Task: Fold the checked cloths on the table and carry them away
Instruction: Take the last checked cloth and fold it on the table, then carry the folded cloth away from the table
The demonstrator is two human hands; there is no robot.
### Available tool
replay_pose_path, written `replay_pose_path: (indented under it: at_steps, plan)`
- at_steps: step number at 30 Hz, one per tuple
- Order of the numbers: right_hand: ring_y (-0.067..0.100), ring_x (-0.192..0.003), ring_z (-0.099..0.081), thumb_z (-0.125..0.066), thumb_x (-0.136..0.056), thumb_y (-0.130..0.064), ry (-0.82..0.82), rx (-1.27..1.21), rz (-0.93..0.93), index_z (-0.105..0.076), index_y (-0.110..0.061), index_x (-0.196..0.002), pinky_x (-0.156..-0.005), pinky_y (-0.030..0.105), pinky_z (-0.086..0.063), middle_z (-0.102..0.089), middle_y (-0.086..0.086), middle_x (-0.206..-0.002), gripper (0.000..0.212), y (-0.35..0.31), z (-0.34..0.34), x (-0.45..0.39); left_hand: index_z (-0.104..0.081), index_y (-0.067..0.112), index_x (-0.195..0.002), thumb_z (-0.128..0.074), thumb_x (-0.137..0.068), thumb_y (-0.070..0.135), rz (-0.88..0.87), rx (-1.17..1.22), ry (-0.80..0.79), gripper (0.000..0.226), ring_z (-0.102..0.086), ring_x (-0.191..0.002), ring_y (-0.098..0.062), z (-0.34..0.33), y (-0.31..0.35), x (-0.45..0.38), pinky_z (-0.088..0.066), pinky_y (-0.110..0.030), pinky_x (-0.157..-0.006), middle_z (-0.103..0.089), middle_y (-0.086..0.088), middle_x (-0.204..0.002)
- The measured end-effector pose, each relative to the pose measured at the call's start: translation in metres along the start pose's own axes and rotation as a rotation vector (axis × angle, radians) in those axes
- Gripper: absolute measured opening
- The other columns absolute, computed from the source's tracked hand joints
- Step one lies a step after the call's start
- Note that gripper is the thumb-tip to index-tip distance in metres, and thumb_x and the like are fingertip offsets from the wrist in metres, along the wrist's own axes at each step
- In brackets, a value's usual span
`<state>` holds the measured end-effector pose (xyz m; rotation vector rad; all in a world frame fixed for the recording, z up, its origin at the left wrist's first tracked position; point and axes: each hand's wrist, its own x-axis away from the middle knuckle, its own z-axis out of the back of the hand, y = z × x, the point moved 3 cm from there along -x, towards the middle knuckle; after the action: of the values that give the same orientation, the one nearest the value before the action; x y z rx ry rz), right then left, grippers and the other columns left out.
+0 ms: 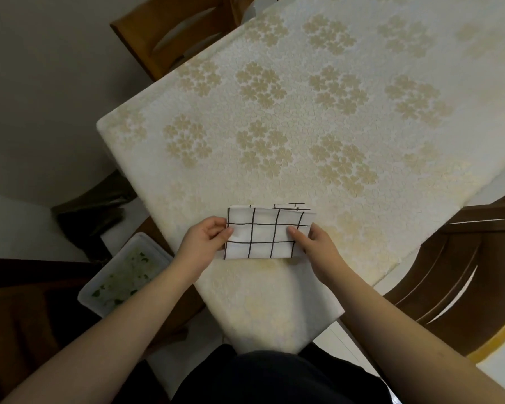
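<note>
Both-hand grip, L (206,243) + R (315,246), folded checked cloth (263,233)

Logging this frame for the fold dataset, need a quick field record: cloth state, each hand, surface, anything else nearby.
cloth: white checked cloth with dark grid lines, folded into a small rectangle, more layers peeking out at its far edge
left hand: grips the cloth's left edge
right hand: grips the cloth's right edge
surface: cream tablecloth with beige flower print
nearby: wooden chairs; white plastic tray below the table's left side
</note>
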<state>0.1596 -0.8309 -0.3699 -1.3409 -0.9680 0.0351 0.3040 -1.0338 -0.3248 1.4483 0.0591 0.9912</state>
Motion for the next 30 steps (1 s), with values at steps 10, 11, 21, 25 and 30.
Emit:
replay_pose_path:
  at_steps: [10, 11, 21, 25, 30]
  plan:
    - [0.026, -0.092, -0.073, -0.071, -0.088, -0.019, 0.001, -0.039, -0.015, -0.074, -0.008, -0.101, -0.068, 0.027, -0.056, -0.077, 0.007, -0.096, 0.018, -0.011, -0.004, 0.07, -0.069, 0.009, -0.106, -0.065, -0.092, 0.014, 0.134, 0.136, 0.012, 0.015, -0.071, -0.096, -0.024, 0.011, -0.014, 0.058, -0.057, -0.03, -0.074, -0.075, -0.01, -0.102]
    - [0.026, -0.091, -0.073, -0.071, -0.087, -0.018, 0.021, -0.03, 0.0, -0.074, -0.007, -0.1, -0.067, 0.026, -0.056, -0.077, 0.007, -0.095, 0.017, -0.013, -0.005, 0.081, -0.069, 0.009, -0.106, -0.065, -0.092, 0.014, 0.136, 0.142, 0.013, 0.015, -0.071, -0.095, -0.025, 0.013, -0.016, 0.065, -0.056, -0.031, -0.073, -0.075, -0.011, -0.103]
    - [0.039, -0.086, -0.068, -0.075, -0.081, -0.03, 0.31, 0.219, 0.079, -0.074, -0.007, -0.083, -0.077, 0.058, -0.054, -0.073, 0.016, -0.083, 0.023, 0.006, -0.036, 0.206, -0.065, 0.005, -0.11, -0.059, -0.095, 0.011, 0.06, 0.166, -0.135, 0.017, -0.069, -0.099, -0.027, 0.045, -0.032, 0.162, -0.055, -0.044, -0.089, -0.074, -0.013, -0.104]
    - [0.031, -0.083, -0.07, -0.073, -0.084, -0.028, 0.378, 0.191, 0.067, -0.074, -0.011, -0.081, -0.077, 0.049, -0.057, -0.074, 0.006, -0.079, 0.018, 0.027, -0.052, 0.261, -0.066, 0.008, -0.11, -0.058, -0.096, 0.014, 0.061, 0.146, -0.18, 0.017, -0.069, -0.101, -0.028, 0.059, -0.054, 0.202, -0.054, -0.047, -0.092, -0.074, -0.012, -0.105]
    - [0.027, -0.086, -0.07, -0.066, -0.09, -0.027, 0.431, 0.129, 0.076, -0.075, -0.015, -0.084, -0.073, 0.041, -0.056, -0.075, 0.002, -0.081, 0.016, 0.053, -0.058, 0.316, -0.065, 0.005, -0.107, -0.057, -0.096, 0.011, 0.084, 0.108, -0.241, 0.015, -0.068, -0.098, -0.03, 0.055, -0.074, 0.233, -0.053, -0.05, -0.091, -0.073, -0.018, -0.105]
